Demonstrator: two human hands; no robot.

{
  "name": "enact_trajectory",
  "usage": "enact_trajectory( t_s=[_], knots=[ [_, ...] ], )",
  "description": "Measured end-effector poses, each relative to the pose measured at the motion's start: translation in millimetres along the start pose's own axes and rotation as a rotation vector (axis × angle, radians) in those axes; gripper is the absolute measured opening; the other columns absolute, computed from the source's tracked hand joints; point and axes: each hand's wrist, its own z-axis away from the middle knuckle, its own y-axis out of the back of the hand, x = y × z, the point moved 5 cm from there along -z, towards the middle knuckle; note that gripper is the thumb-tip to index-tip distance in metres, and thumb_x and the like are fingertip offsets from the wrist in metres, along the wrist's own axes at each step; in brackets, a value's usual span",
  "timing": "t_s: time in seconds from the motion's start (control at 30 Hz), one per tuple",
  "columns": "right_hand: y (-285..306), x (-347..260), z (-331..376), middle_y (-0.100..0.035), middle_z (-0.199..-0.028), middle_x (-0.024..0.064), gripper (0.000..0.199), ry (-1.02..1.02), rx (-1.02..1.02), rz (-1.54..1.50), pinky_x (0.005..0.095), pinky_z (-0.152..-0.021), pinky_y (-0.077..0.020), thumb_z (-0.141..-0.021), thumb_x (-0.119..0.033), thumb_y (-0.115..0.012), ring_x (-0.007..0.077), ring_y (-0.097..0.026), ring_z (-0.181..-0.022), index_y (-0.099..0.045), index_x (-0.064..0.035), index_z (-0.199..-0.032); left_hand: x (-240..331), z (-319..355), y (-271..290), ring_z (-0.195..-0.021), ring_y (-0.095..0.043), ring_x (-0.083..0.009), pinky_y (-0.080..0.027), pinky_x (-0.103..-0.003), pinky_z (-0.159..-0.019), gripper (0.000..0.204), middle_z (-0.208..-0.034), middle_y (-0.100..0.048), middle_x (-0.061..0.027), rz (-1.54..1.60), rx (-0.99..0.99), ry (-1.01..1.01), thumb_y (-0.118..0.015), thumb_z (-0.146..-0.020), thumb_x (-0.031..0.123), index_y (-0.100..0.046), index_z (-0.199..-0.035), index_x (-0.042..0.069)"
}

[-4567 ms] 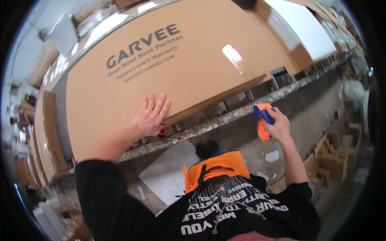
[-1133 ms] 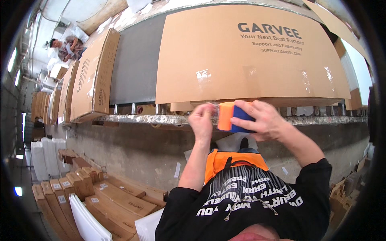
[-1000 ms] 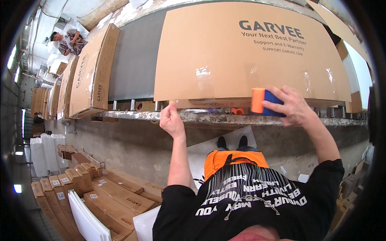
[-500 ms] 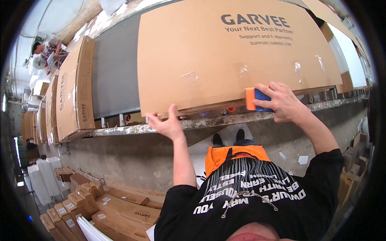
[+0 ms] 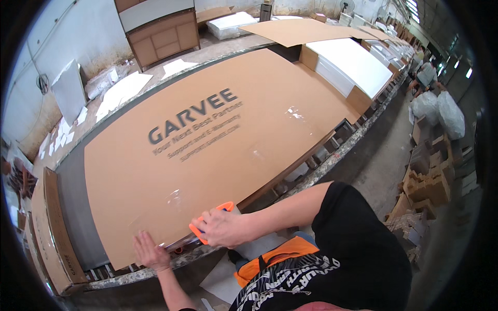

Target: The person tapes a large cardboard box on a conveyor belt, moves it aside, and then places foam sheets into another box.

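A large brown cardboard carton [image 5: 218,171] with dark print lies flat in front of me, strips of clear tape shining along its near side. My left hand [image 5: 150,252] rests on the carton's near edge, close to its left corner, fingers stretched out and holding nothing. Just right of it, at the same edge, my right hand [image 5: 223,228] grips an orange and blue tape dispenser [image 5: 226,206]. Its body is mostly covered by my fingers. A shiny band of clear tape [image 5: 181,241] shows along the edge between the two hands.
The carton lies on a roller conveyor with a dark belt [image 5: 78,192]. Closed cartons [image 5: 57,233] stand at the left. To the right is an open carton with a white panel [image 5: 345,65]. Cardboard stacks [image 5: 425,181] line the floor at right, with people beyond.
The view has swung to the right. My right hand has brought the tape dispenser leftward along the carton's near edge, close to my left hand, which now presses on the cardboard.
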Motion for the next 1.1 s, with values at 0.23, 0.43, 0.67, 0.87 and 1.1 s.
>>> enact_trajectory(
  t_s=[0.23,0.43,0.67,0.87,1.1],
  knots=[
    [-36,241,337,-0.054,-0.125,0.0057,0.053,-0.487,-0.293,0.023,0.0429,-0.084,-0.0494,-0.061,-0.02,-0.077,0.0266,-0.059,-0.108,-0.067,-0.0294,-0.112,76,-35,-4,-0.143,-0.026,-0.0377,-0.015,-0.053,-0.118,0.066,-0.151,-0.037,-0.0191,-0.24,-0.435,0.041,-0.051,-0.091,0.035,-0.038,-0.145,-0.001],
    [-58,275,443,-0.053,-0.132,0.0075,0.043,-0.467,-0.135,0.228,0.0398,-0.089,-0.0455,-0.064,-0.024,-0.077,0.0263,-0.056,-0.11,-0.072,-0.0245,-0.107,449,-160,-48,-0.144,-0.024,-0.0361,-0.013,-0.048,-0.12,0.087,-0.15,-0.036,-0.0198,0.297,-0.481,-0.435,-0.062,-0.084,0.058,-0.038,-0.142,-0.003],
    [-63,252,386,-0.063,-0.107,0.009,0.014,-0.517,-0.152,0.344,0.041,-0.085,-0.0425,-0.07,-0.023,-0.066,0.0261,-0.055,-0.106,-0.075,-0.0128,-0.075,580,-191,-95,-0.145,-0.022,-0.0407,-0.01,-0.052,-0.119,0.082,-0.152,-0.033,-0.0246,0.213,-0.446,-0.462,-0.049,-0.092,0.056,-0.033,-0.145,-0.004],
    [-232,211,318,-0.066,-0.111,0.0089,0.037,-0.031,-0.815,1.116,0.0543,-0.091,-0.0403,-0.079,-0.032,-0.065,0.0291,-0.057,-0.11,-0.072,-0.0139,-0.111,604,-185,-121,-0.134,-0.038,-0.0394,-0.024,-0.056,-0.115,0.06,-0.14,-0.047,-0.0202,0.212,-0.048,-0.593,-0.056,-0.081,0.03,-0.049,-0.133,0.001],
    [-123,271,550,-0.072,-0.105,0.0138,0.076,-0.734,-0.833,-0.253,0.0407,-0.099,-0.0455,-0.049,-0.035,-0.082,0.0317,-0.064,-0.108,-0.069,-0.0112,-0.12,575,-167,-84,-0.143,-0.025,-0.0413,-0.017,-0.054,-0.119,0.102,-0.151,-0.034,-0.0215,0.45,-0.337,-0.471,-0.076,-0.07,0.052,-0.034,-0.145,-0.003]
  ],
)
